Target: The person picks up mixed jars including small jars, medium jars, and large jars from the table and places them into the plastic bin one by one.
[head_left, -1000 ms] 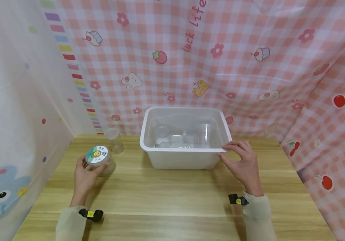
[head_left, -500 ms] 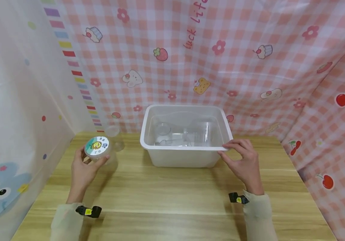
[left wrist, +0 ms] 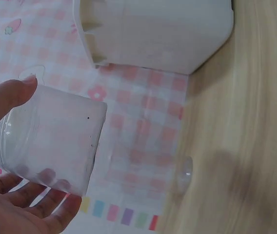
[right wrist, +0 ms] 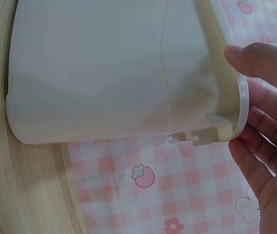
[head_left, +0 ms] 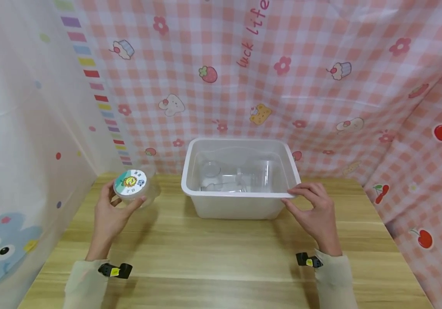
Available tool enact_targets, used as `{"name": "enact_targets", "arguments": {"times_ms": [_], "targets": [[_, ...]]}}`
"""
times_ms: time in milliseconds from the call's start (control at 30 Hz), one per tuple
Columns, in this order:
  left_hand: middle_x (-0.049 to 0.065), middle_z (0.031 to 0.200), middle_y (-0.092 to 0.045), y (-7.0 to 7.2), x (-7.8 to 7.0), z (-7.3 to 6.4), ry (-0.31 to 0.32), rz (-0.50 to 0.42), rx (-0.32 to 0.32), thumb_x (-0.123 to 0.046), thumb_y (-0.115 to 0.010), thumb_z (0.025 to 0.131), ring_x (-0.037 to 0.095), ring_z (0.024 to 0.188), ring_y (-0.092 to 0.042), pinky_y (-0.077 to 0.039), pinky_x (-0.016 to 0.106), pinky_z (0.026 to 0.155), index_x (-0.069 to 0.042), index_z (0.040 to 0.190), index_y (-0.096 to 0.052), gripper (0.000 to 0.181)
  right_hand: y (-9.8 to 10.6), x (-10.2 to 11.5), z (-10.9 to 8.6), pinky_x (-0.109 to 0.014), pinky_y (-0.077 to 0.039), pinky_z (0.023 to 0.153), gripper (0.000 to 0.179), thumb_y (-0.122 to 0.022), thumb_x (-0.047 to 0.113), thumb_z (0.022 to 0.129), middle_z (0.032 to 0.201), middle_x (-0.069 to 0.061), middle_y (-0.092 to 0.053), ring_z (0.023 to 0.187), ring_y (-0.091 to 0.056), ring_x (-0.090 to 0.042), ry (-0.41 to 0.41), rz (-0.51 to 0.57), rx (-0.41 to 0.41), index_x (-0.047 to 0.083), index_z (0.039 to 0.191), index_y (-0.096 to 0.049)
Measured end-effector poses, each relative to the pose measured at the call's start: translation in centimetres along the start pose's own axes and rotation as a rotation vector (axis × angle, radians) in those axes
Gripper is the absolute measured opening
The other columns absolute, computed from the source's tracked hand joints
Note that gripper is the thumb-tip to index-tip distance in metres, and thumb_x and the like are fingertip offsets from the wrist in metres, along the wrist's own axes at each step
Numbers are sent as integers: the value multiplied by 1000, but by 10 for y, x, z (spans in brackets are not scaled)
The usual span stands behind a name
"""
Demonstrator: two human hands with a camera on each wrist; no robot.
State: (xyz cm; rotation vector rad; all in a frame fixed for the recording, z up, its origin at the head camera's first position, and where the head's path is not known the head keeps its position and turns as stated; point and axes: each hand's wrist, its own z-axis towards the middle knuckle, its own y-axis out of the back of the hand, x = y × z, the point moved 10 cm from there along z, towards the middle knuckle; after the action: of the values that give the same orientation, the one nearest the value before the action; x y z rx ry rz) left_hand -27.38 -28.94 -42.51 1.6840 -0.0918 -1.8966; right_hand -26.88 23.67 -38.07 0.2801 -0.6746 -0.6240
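My left hand [head_left: 113, 214] grips a clear plastic jar [left wrist: 60, 136] with fingers and thumb on opposite sides. Its lid [head_left: 130, 183] bears a white and green label with a yellow flower face. The jar is held above the tabletop, tilted a little, left of a white plastic bin [head_left: 240, 208]. My right hand [head_left: 317, 214] pinches the bin's rim at the near right corner, thumb below and fingers on top. Inside the bin lie several clear containers, among them a large clear jar [head_left: 264, 174] on the right and a smaller round one [head_left: 210, 168] on the left.
Just behind the held jar, a clear cylindrical container [head_left: 149, 171] stands on the wooden table [head_left: 205, 257], partly hidden. A pink checked cloth [head_left: 221, 86] hangs right behind the bin. More patterned cloth encloses the left and right sides.
My left hand has lifted the jar off the table and moved it slightly farther away and to the right. The right hand keeps its hold on the bin's rim.
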Motion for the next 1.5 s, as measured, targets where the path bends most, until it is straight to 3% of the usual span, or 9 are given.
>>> {"name": "enact_targets", "arguments": {"times_ms": [167, 433, 700, 1100, 1333, 1500], "targets": [[8, 144, -53, 0, -13, 1, -25, 4, 0, -28, -88, 82, 21, 131, -48, -46, 43, 106, -10, 152, -40, 88, 1, 3, 0, -9, -43, 88, 28, -93, 4, 68, 97, -5, -73, 97, -59, -16, 21, 1, -8, 8, 93, -81], [9, 144, -54, -2, -40, 9, -99, 29, 12, -31, -88, 82, 22, 131, -50, -47, 30, 100, -13, 155, -40, 89, -2, 1, 1, -9, -42, 89, 26, -93, 5, 71, 97, -7, -74, 97, -59, -19, -6, 6, 9, 7, 94, -81], [13, 146, -54, -11, -69, 16, -202, 20, 47, -30, -88, 82, 30, 133, -50, -48, 54, 107, -11, 155, -40, 90, -2, 0, 1, -9, -42, 90, 25, -93, 7, 72, 97, -8, -74, 98, -60, -21, -16, 2, 17, 6, 94, -81], [13, 140, -58, -33, -103, 21, -268, 28, 94, -35, -90, 79, 29, 128, -53, -47, 55, 108, -13, 153, -43, 90, -1, -3, -1, -8, -42, 91, 26, -93, 8, 72, 99, -7, -74, 99, -60, -20, -32, -3, 21, 7, 95, -81], [6, 140, -58, -55, -123, 28, -302, 13, 168, -41, -91, 77, 24, 129, -52, -45, 51, 110, -19, 151, -46, 90, -1, -3, -1, -7, -41, 92, 25, -93, 6, 72, 99, -8, -74, 99, -60, -21, -31, -10, 15, 6, 94, -80], [7, 140, -58, -69, -136, 32, -337, 35, 190, -41, -92, 75, 25, 128, -53, -47, 51, 108, -16, 149, -48, 90, 0, -2, -2, -7, -41, 91, 26, -93, 7, 71, 99, -8, -74, 98, -60, -20, -19, -18, 11, 6, 94, -80]]}}
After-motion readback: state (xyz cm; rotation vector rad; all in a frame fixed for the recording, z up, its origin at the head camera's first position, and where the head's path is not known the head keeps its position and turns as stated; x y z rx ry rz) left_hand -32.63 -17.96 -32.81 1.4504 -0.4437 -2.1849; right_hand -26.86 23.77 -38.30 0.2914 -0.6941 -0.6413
